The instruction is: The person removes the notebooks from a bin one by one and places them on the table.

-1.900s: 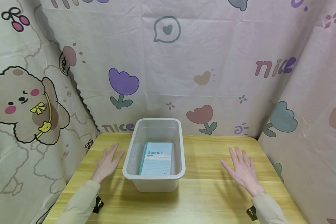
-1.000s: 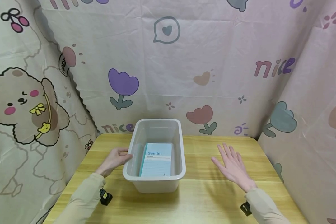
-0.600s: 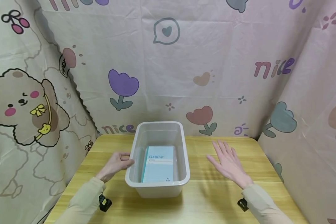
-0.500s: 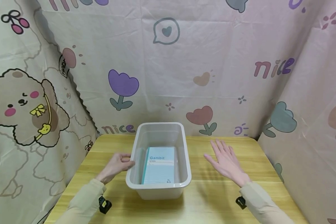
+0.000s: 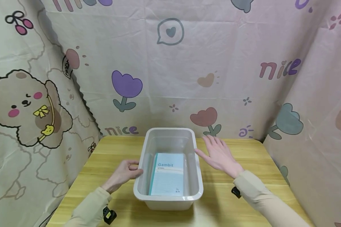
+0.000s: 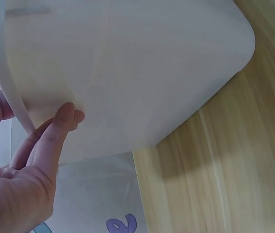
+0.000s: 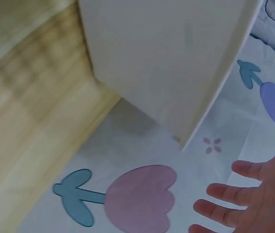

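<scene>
A pale grey plastic bin (image 5: 170, 205) stands on the wooden table, and a light blue notebook (image 5: 168, 176) marked "Gambit" lies inside it. At the bin's left rim, my left hand (image 5: 123, 174) grips the edge, thumb over the rim. The left wrist view shows the left hand (image 6: 30, 165) with its fingertips against the bin's outer wall (image 6: 142, 73). My right hand (image 5: 220, 155) is spread beside the right rim, its thumb close to the edge; whether it touches cannot be told. In the right wrist view the right hand's fingers (image 7: 234, 195) are straight and hold nothing.
The wooden table (image 5: 244, 157) extends on both sides of the bin. A printed curtain (image 5: 170, 72) hangs along its back and at both sides. Each sleeve has a small black wrist camera, such as the left one (image 5: 109, 215).
My left hand has taken hold of the bin's left rim. The bin, with the notebook inside, has slid right and nearer to me. My right hand has moved left to the bin.
</scene>
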Demonstrator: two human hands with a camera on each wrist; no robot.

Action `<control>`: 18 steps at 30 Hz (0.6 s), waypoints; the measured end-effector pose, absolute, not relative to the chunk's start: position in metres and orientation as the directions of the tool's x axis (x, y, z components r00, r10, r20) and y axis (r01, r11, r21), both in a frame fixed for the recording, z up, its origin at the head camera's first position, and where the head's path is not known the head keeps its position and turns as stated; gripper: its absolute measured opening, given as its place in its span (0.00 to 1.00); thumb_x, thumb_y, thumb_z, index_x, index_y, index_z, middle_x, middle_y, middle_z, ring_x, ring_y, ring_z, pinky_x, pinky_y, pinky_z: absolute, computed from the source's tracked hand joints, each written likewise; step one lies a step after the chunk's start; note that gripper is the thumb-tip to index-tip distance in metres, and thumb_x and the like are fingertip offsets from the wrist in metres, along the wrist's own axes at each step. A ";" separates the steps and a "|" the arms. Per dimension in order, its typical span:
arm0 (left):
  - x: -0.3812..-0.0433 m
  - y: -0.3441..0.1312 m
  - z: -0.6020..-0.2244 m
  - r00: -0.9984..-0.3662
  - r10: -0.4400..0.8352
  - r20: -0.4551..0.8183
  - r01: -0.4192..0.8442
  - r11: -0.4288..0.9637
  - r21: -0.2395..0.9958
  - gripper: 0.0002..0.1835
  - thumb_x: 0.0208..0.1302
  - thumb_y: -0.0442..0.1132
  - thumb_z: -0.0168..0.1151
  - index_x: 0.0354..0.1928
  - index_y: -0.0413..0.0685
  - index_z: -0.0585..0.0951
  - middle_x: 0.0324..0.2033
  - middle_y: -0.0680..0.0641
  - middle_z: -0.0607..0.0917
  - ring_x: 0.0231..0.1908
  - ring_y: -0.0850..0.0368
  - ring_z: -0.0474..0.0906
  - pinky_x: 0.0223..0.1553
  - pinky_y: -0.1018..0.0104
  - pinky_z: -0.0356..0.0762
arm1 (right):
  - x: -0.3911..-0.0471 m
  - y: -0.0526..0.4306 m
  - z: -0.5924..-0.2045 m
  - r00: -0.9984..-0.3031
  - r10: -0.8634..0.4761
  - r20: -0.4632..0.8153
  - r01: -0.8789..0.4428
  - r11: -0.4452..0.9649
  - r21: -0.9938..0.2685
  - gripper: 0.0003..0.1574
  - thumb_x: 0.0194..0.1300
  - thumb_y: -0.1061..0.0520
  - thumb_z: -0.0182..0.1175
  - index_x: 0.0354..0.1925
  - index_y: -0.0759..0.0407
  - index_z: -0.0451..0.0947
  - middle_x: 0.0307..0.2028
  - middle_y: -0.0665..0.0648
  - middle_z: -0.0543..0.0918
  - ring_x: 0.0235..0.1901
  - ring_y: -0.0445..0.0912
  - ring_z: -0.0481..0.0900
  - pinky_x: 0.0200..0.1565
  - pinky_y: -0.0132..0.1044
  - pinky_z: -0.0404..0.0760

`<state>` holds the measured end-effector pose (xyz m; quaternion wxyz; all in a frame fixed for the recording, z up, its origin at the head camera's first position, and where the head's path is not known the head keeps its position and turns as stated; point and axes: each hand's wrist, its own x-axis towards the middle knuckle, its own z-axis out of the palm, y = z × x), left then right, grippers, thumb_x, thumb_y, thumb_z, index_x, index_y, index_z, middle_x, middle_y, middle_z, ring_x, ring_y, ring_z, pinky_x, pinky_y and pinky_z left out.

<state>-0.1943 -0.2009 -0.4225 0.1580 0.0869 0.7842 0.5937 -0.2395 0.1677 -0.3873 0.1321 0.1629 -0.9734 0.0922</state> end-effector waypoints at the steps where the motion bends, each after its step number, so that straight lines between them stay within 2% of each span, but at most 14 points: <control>1: -0.193 -0.200 -0.423 -0.933 0.330 -0.146 -0.053 0.273 0.960 0.30 0.57 0.37 0.58 0.58 0.26 0.62 0.42 0.31 0.81 0.43 0.42 0.79 0.42 0.58 0.81 | -0.240 0.165 -0.385 -0.911 -0.298 0.284 -0.344 0.930 -0.129 0.47 0.56 0.24 0.36 0.62 0.52 0.58 0.62 0.58 0.64 0.60 0.56 0.62 0.58 0.57 0.62; 7: -0.188 -0.196 -0.422 -0.927 0.345 -0.147 -0.055 0.260 0.964 0.30 0.56 0.38 0.58 0.58 0.27 0.62 0.39 0.36 0.83 0.42 0.44 0.80 0.41 0.59 0.82 | -0.245 0.149 -0.373 -0.907 -0.320 0.272 -0.350 0.934 -0.068 0.49 0.55 0.22 0.34 0.59 0.53 0.62 0.55 0.56 0.69 0.55 0.53 0.66 0.51 0.51 0.67; 13: -0.184 -0.192 -0.422 -0.922 0.361 -0.140 -0.049 0.249 0.967 0.31 0.57 0.38 0.58 0.58 0.27 0.62 0.41 0.36 0.83 0.40 0.51 0.81 0.41 0.60 0.82 | -0.251 0.131 -0.363 -0.903 -0.344 0.257 -0.370 0.927 -0.060 0.46 0.54 0.22 0.36 0.57 0.51 0.64 0.51 0.54 0.71 0.51 0.52 0.67 0.48 0.49 0.67; 18: -0.183 -0.190 -0.423 -0.917 0.375 -0.137 -0.043 0.248 0.968 0.30 0.57 0.38 0.58 0.58 0.27 0.62 0.40 0.36 0.83 0.41 0.49 0.81 0.41 0.60 0.82 | -0.259 0.112 -0.357 -0.908 -0.369 0.198 -0.388 0.919 -0.066 0.46 0.54 0.22 0.36 0.56 0.51 0.64 0.50 0.53 0.71 0.50 0.52 0.68 0.48 0.47 0.68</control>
